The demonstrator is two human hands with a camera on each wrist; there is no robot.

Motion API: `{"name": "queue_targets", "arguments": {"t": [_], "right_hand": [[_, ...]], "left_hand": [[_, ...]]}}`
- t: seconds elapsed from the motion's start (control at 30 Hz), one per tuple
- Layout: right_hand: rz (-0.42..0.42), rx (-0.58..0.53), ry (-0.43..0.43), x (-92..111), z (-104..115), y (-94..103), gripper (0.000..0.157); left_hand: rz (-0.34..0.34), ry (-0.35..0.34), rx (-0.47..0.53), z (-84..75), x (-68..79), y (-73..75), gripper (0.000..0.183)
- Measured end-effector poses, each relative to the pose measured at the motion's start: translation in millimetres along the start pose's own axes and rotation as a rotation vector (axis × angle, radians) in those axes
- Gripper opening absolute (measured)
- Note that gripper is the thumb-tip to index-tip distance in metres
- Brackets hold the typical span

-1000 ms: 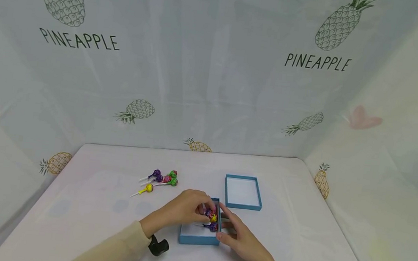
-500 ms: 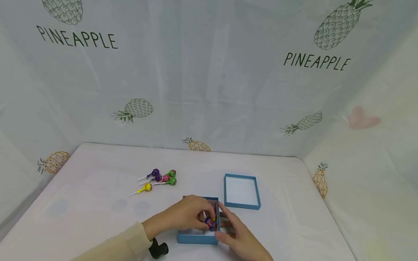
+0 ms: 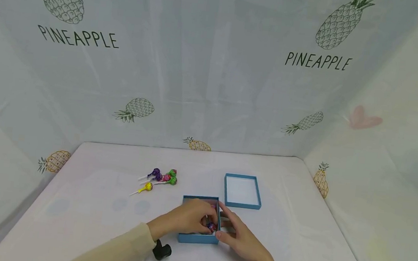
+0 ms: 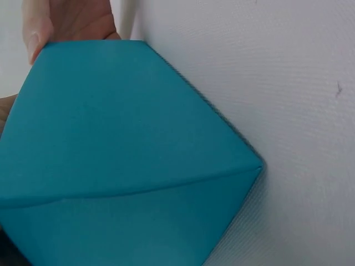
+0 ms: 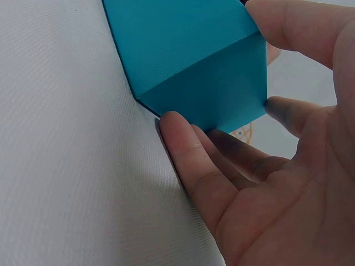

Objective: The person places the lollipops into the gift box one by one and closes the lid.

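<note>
A blue box (image 3: 198,239) with a white inside stands at the near middle of the table. My left hand (image 3: 194,216) reaches into it, its thumb and fingers bent around a lollipop (image 3: 212,227) with a purple and red wrapper at the right side. Other candy in the box is mostly hidden behind that hand. My right hand (image 3: 239,238) rests its fairly straight fingers (image 5: 183,141) against the box's right outer wall, the thumb at its near corner. In the left wrist view the blue box (image 4: 122,122) blocks sight of the left fingers.
Several lollipops (image 3: 165,178) lie in a loose group at the back left, a yellow one (image 3: 148,187) nearest. The shallow blue lid (image 3: 242,205) lies behind the box to the right, white inside up. A white cloth covers the table (image 3: 88,220).
My left hand has shifted slightly nearer and lower into the box, covering more of the candy. The right hand stays against the box wall, and the lid and loose lollipops stay put.
</note>
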State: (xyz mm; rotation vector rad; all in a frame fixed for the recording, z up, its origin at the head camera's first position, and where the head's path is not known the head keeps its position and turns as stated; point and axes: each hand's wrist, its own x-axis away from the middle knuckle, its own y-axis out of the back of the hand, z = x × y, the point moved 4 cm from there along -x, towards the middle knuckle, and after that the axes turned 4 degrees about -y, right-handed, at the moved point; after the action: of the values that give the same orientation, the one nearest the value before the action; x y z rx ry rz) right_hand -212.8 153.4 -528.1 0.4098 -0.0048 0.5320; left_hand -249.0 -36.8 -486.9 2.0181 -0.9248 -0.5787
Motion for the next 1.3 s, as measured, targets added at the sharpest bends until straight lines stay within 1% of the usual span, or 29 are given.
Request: {"name": "queue_targets", "arguments": {"t": [0.27, 0.47, 0.67, 0.8, 1.03, 1.17, 1.3], "right_hand": [[-0.001, -0.006, -0.009, 0, 0, 1.4, 0.077], [-0.003, -0.008, -0.013, 1, -1, 1.6, 0.076], [-0.006, -0.005, -0.009, 2, -1, 2.5, 0.076], [-0.004, -0.010, -0.005, 1, -1, 2.7, 0.076], [-0.001, -0.014, -0.001, 1, -1, 2.2, 0.077], [-0.007, -0.008, -0.015, 1, -1, 1.5, 0.077], [-0.008, -0.009, -0.017, 0, -1, 0.3, 0.077]], "left_hand": [[-0.012, -0.074, -0.028, -1.2, -3.0, -3.0, 0.019], [-0.008, -0.104, -0.051, -3.4, -4.9, -5.5, 0.016], [0.012, -0.100, -0.070, -0.2, -9.1, -9.9, 0.016], [0.020, -0.100, -0.060, 3.1, -10.6, -11.8, 0.019], [0.029, -0.094, -0.035, 2.7, -9.4, -11.2, 0.019], [0.048, -0.082, -0.006, 4.4, -7.6, -8.7, 0.020], [0.048, -0.057, 0.034, 6.3, -3.8, 1.1, 0.021]]}}
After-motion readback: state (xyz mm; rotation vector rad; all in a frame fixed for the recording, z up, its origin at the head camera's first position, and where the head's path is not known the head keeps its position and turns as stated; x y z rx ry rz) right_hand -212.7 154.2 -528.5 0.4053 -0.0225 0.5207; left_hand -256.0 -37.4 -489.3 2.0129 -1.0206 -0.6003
